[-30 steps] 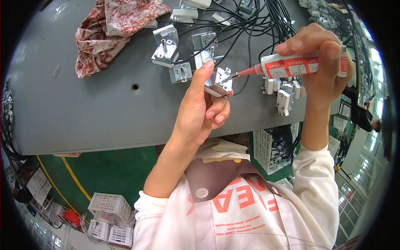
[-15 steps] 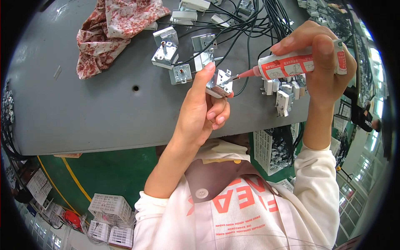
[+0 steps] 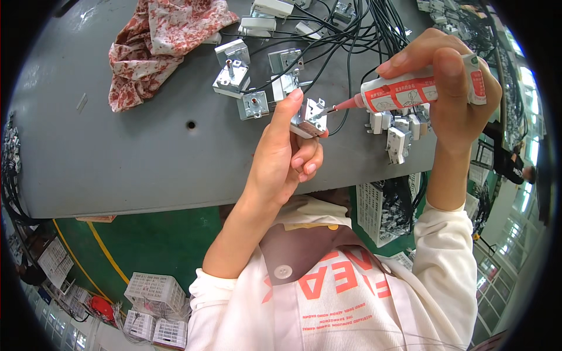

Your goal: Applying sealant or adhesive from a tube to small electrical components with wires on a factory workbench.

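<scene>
Tube (image 3: 401, 93) above gray table (image 3: 129, 164), green floor (image 3: 158, 237)

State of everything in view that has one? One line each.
Left hand: closed on the shafted metal unit
Shafted metal unit: held off the table, shaft toward the nozzle
Right hand: gripping the red-and-white squeeze tube
Red-and-white squeeze tube: tilted, uncapped
Nozzle: tip at the shaft; contact unclear
Patterned cloth: crumpled on the table
Black cables: loosely bunched
White crate: loaded with cables and metal parts
</scene>
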A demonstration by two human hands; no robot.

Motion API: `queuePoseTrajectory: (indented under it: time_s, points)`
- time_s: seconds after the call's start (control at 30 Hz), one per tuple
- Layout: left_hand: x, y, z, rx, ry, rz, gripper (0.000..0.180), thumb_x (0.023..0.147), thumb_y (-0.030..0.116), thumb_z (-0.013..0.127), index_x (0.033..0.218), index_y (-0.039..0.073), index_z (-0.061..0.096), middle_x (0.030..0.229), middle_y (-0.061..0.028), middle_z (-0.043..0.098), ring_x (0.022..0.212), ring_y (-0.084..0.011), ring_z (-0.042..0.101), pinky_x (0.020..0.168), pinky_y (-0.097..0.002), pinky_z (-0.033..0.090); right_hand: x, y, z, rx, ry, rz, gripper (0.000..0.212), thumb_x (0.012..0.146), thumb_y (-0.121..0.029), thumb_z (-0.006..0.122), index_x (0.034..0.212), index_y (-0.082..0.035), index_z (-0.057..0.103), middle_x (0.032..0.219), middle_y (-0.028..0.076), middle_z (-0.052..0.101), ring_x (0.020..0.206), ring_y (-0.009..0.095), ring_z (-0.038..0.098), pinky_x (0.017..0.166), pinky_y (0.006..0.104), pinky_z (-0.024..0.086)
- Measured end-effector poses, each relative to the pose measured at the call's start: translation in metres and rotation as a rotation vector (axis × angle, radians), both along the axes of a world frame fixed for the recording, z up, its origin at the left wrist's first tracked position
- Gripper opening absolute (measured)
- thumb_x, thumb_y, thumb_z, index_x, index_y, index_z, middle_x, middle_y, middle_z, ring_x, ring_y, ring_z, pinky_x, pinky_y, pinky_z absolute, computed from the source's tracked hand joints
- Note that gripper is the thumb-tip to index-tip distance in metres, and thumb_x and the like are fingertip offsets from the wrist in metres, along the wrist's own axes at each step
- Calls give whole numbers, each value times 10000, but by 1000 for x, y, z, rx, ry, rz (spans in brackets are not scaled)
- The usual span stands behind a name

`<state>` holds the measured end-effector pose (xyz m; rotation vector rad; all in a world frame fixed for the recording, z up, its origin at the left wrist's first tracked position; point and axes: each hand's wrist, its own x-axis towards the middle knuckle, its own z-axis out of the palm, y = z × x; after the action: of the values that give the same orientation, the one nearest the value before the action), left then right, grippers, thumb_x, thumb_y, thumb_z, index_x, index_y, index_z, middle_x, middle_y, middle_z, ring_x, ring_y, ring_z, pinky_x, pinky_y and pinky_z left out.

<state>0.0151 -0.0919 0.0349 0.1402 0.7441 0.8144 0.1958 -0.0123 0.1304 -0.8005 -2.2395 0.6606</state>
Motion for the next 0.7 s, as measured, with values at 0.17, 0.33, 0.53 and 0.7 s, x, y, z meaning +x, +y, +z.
queuePoseTrajectory:
  time_s: [0.17, 0.33, 0.53, 0.7]
  points:
    - [3, 2, 1, 1, -3, -16, 572, 858, 552, 432, 683, 24, 565, 373, 36, 282, 366, -92, 396, 336, -207, 256, 2, -2, 4, 9, -13, -18, 390, 955, -240, 388, 787, 48, 591, 702, 167, 623, 615, 225, 635, 549, 296, 515]
    - [4, 2, 0, 4, 0, -9, 569, 860, 548, 432, 688, 23, 567, 375, 35, 287, 366, -93, 399, 337, -207, 258, 1, -3, 4, -20, 22, -12, 381, 951, -225, 399, 776, 55, 589, 696, 171, 619, 610, 229, 635, 541, 295, 516]
    - [4, 1, 0, -3, -5, -5, 570, 858, 548, 435, 694, 18, 565, 376, 34, 288, 368, -93, 402, 339, -205, 255, -6, -7, 9, 66, -18, 6, 367, 941, -202, 423, 755, 66, 589, 690, 176, 621, 605, 228, 635, 531, 289, 514]
    - [3, 0, -1, -9, 22, 4, 578, 852, 555, 438, 693, 13, 561, 377, 35, 287, 373, -93, 402, 342, -205, 253, -15, -10, 13, 188, -76, 33, 353, 917, -208, 476, 735, 69, 594, 651, 182, 621, 552, 232, 633, 451, 289, 498]
